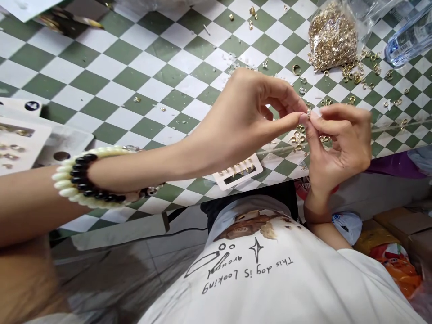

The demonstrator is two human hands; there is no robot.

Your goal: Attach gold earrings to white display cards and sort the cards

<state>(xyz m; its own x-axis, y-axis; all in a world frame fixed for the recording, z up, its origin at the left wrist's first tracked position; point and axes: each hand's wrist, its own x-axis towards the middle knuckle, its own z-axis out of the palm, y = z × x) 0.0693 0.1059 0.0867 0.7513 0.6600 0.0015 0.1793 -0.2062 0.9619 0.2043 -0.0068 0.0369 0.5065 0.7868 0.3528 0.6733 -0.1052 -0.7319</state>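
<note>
Right of centre, a person's left hand point(249, 103) and right hand point(340, 139) meet, thumbs and fingers pinching a tiny, sparkling gold-coloured metal piece point(308, 113), its exact shape too small to make out, likely so it is steadied from both sides. Loose gold-coloured metal rings point(358, 79) lie nearby on the green-and-white checkered tabletop point(118, 58), seemingly for easy reach, with a clear plastic bag of gold-coloured bits point(332, 38) at upper right.

Left fingers point(294, 120), right fingers point(327, 126) pinching shiny piece point(308, 113), perhaps earring, checkered table point(113, 92)
</note>
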